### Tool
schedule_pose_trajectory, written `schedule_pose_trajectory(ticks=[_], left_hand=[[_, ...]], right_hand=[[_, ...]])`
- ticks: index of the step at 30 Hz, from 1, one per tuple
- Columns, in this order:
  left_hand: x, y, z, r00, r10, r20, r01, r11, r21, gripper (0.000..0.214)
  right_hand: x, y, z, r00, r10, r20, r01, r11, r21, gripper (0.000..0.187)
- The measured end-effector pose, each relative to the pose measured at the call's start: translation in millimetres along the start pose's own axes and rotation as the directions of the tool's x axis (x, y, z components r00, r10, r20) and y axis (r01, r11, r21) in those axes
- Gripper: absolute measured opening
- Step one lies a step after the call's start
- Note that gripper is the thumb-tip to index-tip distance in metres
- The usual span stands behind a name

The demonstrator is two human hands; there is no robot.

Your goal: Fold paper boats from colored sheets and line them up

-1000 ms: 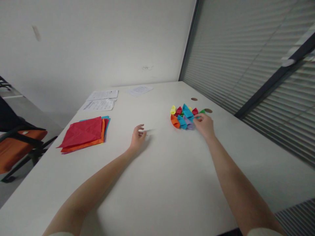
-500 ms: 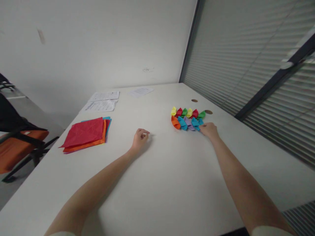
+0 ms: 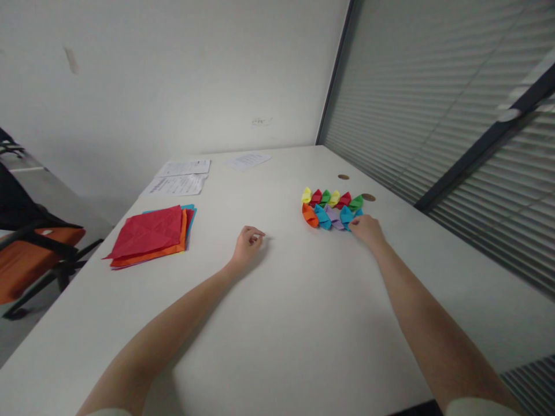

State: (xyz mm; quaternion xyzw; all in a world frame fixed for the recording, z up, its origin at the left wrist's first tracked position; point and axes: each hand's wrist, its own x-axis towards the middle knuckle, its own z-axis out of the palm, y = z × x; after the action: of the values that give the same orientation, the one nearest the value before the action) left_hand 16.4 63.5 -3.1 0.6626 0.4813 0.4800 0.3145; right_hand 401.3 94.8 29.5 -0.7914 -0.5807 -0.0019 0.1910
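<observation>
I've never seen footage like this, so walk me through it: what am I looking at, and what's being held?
There's no robot here: you see a person's two bare arms. One camera, worn on the head, took every picture, looking forward and down.

On the white table, over to the left, lies a stack of coloured sheets, red on top. Printed papers lie farther back. To the right, small folded pieces form a back row and a front row.

The right hand has its fingertips at the blue end of the front row; whether it grips anything is hard to tell. The left hand is loosely curled, with nothing visible in it.
</observation>
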Motion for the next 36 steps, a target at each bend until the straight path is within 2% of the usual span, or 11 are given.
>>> schedule_pose_trajectory(ticks=[3, 5, 10, 14, 21, 23, 26, 28, 32, 36], left_hand=[[0, -1, -0.3, 1.0, 0.01, 0.003, -0.011, 1.0, 0.016, 0.01], [-1, -2, -0.4, 1.0, 0.018, 0.003, -0.018, 1.0, 0.024, 0.011], [-2, -2, -0.6, 1.0, 0.028, 0.005, -0.029, 0.999, 0.041, 0.013], [-2, 0, -0.1, 0.999, 0.035, 0.016, -0.036, 0.998, 0.054, 0.013], [-2, 1, -0.8, 0.999, 0.03, 0.024, -0.031, 0.998, 0.061, 0.015], [-3, 1, -1.7, 0.999, 0.027, 0.031, -0.029, 0.998, 0.062, 0.016], [-3, 0, -3.1, 0.999, 0.03, 0.034, -0.032, 0.997, 0.067, 0.015], [-3, -1, -3.7, 0.999, 0.034, 0.032, -0.036, 0.997, 0.067, 0.014], [-3, -3, -4.3, 0.999, 0.032, 0.032, -0.034, 0.998, 0.057, 0.013], [-2, -4, -4.5, 0.999, 0.04, 0.032, -0.041, 0.998, 0.052, 0.011]], right_hand=[[-5, -5, -8, 0.998, 0.054, -0.031, -0.056, 0.997, -0.061, 0.028], [-9, -7, -11, 0.997, 0.032, -0.064, -0.038, 0.995, -0.096, 0.035], [-21, -14, -11, 0.995, -0.09, 0.047, 0.097, 0.98, -0.174, 0.034], [-25, -16, -7, 0.987, -0.122, 0.109, 0.139, 0.976, -0.17, 0.034], [-24, -12, -2, 0.979, -0.193, 0.07, 0.199, 0.975, -0.101, 0.034], [-21, -9, -1, 0.987, -0.16, 0.002, 0.159, 0.985, -0.059, 0.034], [-15, 0, 1, 0.99, -0.018, -0.136, 0.019, 1.0, 0.006, 0.037], [-10, 8, 3, 0.981, 0.062, -0.183, -0.055, 0.998, 0.043, 0.041], [-1, 22, 7, 0.984, 0.173, -0.049, -0.165, 0.978, 0.13, 0.047], [3, 24, 10, 0.99, 0.143, 0.017, -0.143, 0.971, 0.189, 0.043]])
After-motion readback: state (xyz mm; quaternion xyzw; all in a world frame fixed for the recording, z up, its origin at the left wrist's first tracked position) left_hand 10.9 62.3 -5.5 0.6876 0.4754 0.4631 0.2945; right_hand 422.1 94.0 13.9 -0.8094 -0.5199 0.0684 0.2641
